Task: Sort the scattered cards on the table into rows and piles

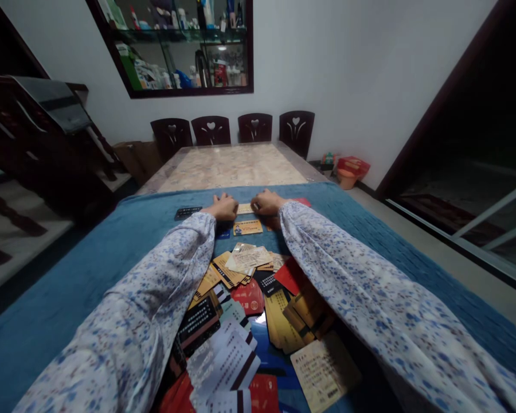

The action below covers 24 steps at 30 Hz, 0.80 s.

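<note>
Both my hands are at the far edge of the blue cloth, at either end of a pale yellow card (pixel 245 209). My left hand (pixel 223 207) is closed with its fingers curled at the card's left end. My right hand (pixel 267 203) is closed at the right end. Just nearer to me lies a yellow card with a small figure printed on it (pixel 248 228). A black card (pixel 188 213) is left of my left hand, and a blue card (pixel 223 234) shows partly below it. A red card (pixel 301 202) lies beyond my right wrist.
Between my forearms spreads a loose pile of cards, among them white cards (pixel 224 358), golden cards (pixel 279 321) and a red card (pixel 248 296). They lie on the blue cloth (pixel 124 252) over a long table (pixel 236 163). Several dark chairs (pixel 212 131) stand at the far end.
</note>
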### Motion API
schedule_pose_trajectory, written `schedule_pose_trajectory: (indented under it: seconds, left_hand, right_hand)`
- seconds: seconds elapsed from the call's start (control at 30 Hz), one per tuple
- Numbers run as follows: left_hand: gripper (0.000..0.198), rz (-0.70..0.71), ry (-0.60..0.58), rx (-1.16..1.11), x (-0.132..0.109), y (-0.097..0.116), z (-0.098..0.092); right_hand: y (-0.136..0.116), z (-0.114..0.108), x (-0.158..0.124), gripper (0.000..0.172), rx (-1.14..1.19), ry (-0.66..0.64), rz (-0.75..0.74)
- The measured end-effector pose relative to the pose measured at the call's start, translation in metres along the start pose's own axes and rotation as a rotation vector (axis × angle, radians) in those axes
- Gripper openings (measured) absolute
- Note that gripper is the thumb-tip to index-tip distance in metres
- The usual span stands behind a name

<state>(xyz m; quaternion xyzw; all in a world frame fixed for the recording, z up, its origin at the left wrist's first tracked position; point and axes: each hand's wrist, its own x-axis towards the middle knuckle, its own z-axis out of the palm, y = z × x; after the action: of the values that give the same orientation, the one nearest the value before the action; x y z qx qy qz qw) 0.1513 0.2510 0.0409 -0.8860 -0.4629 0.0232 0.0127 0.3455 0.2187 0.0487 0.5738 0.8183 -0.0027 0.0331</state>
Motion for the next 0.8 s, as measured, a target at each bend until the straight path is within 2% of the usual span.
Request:
schedule_pose_trajectory:
  seconds: [0.23,0.43,0.63,0.8]
  left_hand:
    - [0.027,0.046,0.052,0.098,-0.005,0.0,0.002]
    - [0.03,0.086,0.09,0.079,-0.012,0.002,-0.001]
    - [0.03,0.127,0.13,0.01,-0.023,0.006,-0.008]
    - [0.034,0.177,0.163,0.01,-0.037,0.018,-0.017]
  right_hand:
    - [-0.002,-0.002,-0.006,0.041,-0.014,0.025,-0.011]
    - [0.007,-0.004,-0.013,0.048,-0.032,0.061,-0.008]
    - [0.022,-0.008,-0.029,0.042,-0.054,0.073,-0.041]
    - [0.028,-0.008,-0.045,0.039,-0.041,0.108,-0.085]
